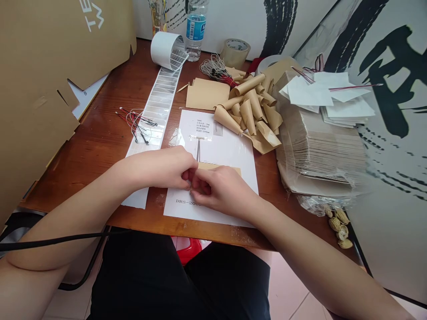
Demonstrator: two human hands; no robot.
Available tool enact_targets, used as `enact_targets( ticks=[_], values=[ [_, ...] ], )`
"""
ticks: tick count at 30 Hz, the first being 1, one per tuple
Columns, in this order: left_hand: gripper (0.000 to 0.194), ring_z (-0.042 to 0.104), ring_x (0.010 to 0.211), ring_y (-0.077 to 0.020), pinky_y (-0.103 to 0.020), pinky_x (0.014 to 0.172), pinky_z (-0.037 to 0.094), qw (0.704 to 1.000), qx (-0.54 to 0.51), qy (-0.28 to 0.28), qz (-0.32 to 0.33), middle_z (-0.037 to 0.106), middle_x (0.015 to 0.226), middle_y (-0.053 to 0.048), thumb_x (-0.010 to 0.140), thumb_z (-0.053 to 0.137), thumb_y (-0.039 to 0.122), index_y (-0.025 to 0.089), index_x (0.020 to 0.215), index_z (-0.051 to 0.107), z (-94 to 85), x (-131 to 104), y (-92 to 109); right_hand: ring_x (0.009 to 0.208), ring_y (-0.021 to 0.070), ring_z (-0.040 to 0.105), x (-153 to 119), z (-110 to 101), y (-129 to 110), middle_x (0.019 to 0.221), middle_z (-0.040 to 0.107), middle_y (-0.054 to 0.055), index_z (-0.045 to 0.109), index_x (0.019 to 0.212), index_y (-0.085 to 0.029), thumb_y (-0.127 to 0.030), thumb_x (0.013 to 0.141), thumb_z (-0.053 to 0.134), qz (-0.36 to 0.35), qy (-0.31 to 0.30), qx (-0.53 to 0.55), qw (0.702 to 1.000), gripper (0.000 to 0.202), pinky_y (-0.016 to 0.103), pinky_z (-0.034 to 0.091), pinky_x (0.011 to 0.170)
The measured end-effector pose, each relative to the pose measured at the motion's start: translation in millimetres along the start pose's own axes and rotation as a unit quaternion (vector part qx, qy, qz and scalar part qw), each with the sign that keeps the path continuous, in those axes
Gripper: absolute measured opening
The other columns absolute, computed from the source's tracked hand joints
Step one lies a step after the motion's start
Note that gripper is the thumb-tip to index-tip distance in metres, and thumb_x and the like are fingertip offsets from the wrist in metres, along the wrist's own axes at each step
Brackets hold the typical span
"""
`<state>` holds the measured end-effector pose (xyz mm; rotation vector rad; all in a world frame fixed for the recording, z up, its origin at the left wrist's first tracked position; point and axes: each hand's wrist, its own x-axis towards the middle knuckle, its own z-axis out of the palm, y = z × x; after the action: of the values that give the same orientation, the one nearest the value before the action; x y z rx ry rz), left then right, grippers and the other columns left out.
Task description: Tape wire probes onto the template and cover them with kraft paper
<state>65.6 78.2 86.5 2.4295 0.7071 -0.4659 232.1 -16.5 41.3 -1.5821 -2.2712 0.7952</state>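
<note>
My left hand (176,169) and my right hand (224,189) meet over a printed white sheet (245,195) near the table's front edge. Both are closed, thumbs and fingers pinched together at the left end of a brown kraft paper piece (220,167). Only its far strip shows, as my right hand covers most of it. What lies right between the fingertips is hidden. Just beyond my hands, a dark narrow strip (199,150) lies on the sheet under clear tape.
Rolled kraft papers (248,109), flat kraft sheets (207,94) and bundled wires (218,71) lie behind. At left are a label strip (163,95) and loose wires (138,124). A plastic-wrapped card stack (320,151) stands right, near peanuts (340,226). A bottle (195,31) and tape roll (235,52) stand behind.
</note>
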Motion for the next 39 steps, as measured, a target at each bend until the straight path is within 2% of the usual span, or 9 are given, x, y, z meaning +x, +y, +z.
enact_targets(
  ticks=[10,15,20,23,31,35,39],
  values=[
    [0.004,0.062,0.071,-0.0152,-0.025,0.059,0.039,1.000,-0.006,0.000,0.007,0.072,0.080,0.000,0.084,0.064,0.022,0.021,0.082,0.067,0.3,0,-3,0.059,0.0100,0.051,-1,-2,4,0.065,0.060,-0.005,0.056,0.078,-0.020,-0.013,0.080,0.062,-0.021,0.016,0.042,0.999,0.010,0.026,0.031,0.060],
    [0.012,0.060,0.065,-0.0153,-0.027,0.056,0.037,1.000,0.021,0.008,0.022,0.070,0.077,-0.002,0.088,0.061,0.024,0.020,0.079,0.068,1.8,-3,2,0.057,0.0090,0.050,-2,-9,7,0.064,0.060,-0.006,0.059,0.078,-0.020,-0.013,0.081,0.060,-0.028,0.018,0.096,0.995,0.008,0.024,0.035,0.060],
    [0.017,0.055,0.060,-0.0162,-0.029,0.054,0.034,0.996,0.089,-0.011,0.009,0.066,0.075,-0.004,0.087,0.058,0.019,0.021,0.076,0.071,7.1,-8,18,0.051,0.0088,0.043,0,-14,16,0.055,0.051,-0.008,0.058,0.074,-0.021,-0.017,0.081,0.058,0.016,0.085,0.129,0.988,0.008,0.025,0.033,0.057],
    [0.017,0.056,0.065,-0.0186,-0.031,0.059,0.036,0.991,0.133,0.003,0.020,0.066,0.078,-0.005,0.087,0.058,0.019,0.020,0.077,0.071,12.0,-9,23,0.051,0.0094,0.042,2,-15,20,0.055,0.050,-0.007,0.057,0.072,-0.021,-0.019,0.081,0.057,0.034,0.119,0.121,0.985,0.009,0.026,0.033,0.057],
    [0.025,0.061,0.069,-0.0229,-0.036,0.065,0.039,0.969,0.243,0.027,0.039,0.067,0.076,-0.009,0.094,0.049,0.014,0.016,0.081,0.071,20.8,-10,29,0.054,0.0112,0.046,4,-18,20,0.055,0.052,-0.006,0.057,0.072,-0.021,-0.017,0.080,0.057,0.061,0.135,0.107,0.983,0.009,0.028,0.035,0.061],
    [0.031,0.059,0.064,-0.0229,-0.038,0.064,0.037,0.958,0.269,0.067,0.074,0.064,0.070,-0.008,0.095,0.045,0.015,0.017,0.074,0.068,26.0,-10,26,0.056,0.0120,0.047,5,-19,22,0.056,0.053,-0.005,0.056,0.071,-0.021,-0.017,0.080,0.057,0.078,0.144,0.106,0.981,0.010,0.028,0.035,0.062],
    [0.032,0.059,0.063,-0.0219,-0.038,0.064,0.038,0.956,0.273,0.077,0.073,0.064,0.070,-0.008,0.095,0.044,0.014,0.017,0.072,0.066,28.8,-11,27,0.056,0.0118,0.047,5,-19,23,0.057,0.054,-0.005,0.057,0.070,-0.021,-0.016,0.079,0.058,0.083,0.147,0.107,0.980,0.010,0.027,0.035,0.061]
  ],
)
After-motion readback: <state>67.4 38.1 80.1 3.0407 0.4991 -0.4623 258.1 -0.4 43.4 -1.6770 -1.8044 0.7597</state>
